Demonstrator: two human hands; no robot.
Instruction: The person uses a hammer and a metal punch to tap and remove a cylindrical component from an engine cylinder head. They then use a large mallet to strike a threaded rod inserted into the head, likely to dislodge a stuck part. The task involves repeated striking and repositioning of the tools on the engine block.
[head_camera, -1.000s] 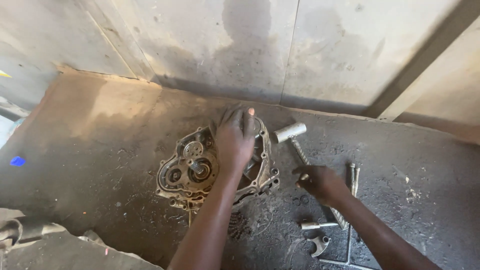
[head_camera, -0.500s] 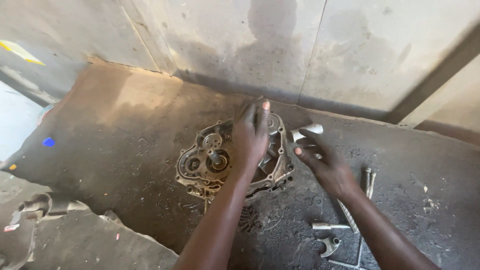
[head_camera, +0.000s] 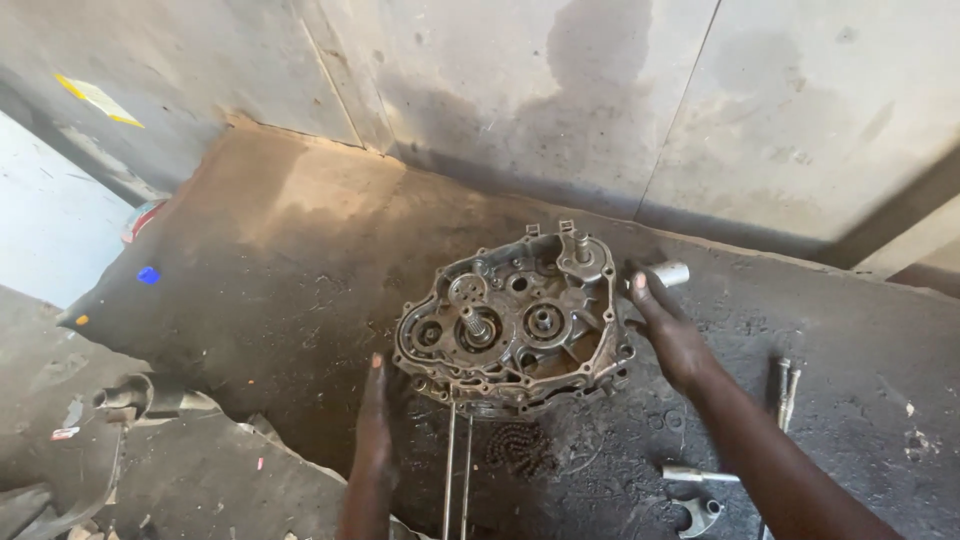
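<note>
a grimy engine crankcase half (head_camera: 515, 320) is seen lying flat on a dark, oil-stained floor (head_camera: 250, 290), its open side up, with shafts and bearing seats exposed and two thin rods (head_camera: 456, 470) running out from its near edge. the left hand (head_camera: 375, 420) is laid flat and open on the floor just beside the case's lower left corner, nothing being held in it. the right hand (head_camera: 668, 330) is pressed open against the case's right edge, fingers spread toward the rim; no grip is closed around anything. a pale metal cylinder (head_camera: 668, 273) lies just beyond its fingertips. in judgement, the case could be slid or tipped if it is pushed from one side only, since only the right hand is in contact with it; fingers could be nicked on the sharp gasket rim or pinched under the casting, and grit from the floor could be carried into the open bearings. a loose chain (head_camera: 515, 445) lies near the case's lower edge and could be snagged. some slim tools (head_camera: 786, 385), a short bar (head_camera: 698, 473) and a small forked part (head_camera: 697, 515) are scattered well to the right. the floor is met by stained concrete wall panels (head_camera: 600, 100) behind, and a bent pipe (head_camera: 140, 400) lies at the lower left.
</note>
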